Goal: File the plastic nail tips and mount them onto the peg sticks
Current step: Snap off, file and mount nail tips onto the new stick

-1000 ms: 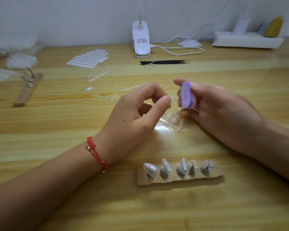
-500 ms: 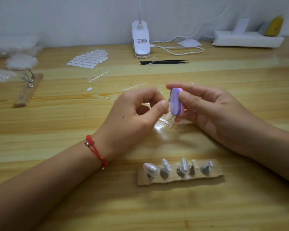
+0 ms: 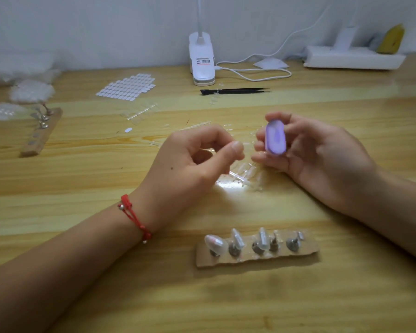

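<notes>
Nearest, a cardboard strip (image 3: 257, 259) lies with its long axis left to right on the desk (image 3: 322, 296), carrying a row of metal pegs (image 3: 234, 249). The clear nail tips (image 3: 215, 243) mounted on them are blurred; the leftmost shows its broad side, the others stand edge-on. Both forearms come in from the near corners, cut off by the frame; the left wrist wears a red cord bracelet (image 3: 135, 217). The left hand (image 3: 192, 162) sits thumb side up, thumb and forefinger pressed tip to tip, the other fingers curled; whether anything sits in that pinch cannot be made out. Just right of it the right hand (image 3: 327, 159) grips a purple file block (image 3: 275, 138) between thumb and fingers, long axis upright, broad face towards the camera. Under the hands lies a clear sprue of tips (image 3: 246, 175), partly hidden and washed out by glare. Farther off: a wooden peg holder (image 3: 41, 133) at left, a sheet of white tabs (image 3: 126, 88), black tweezers (image 3: 235, 91) pointing right, a white clip lamp (image 3: 201, 64).
</notes>
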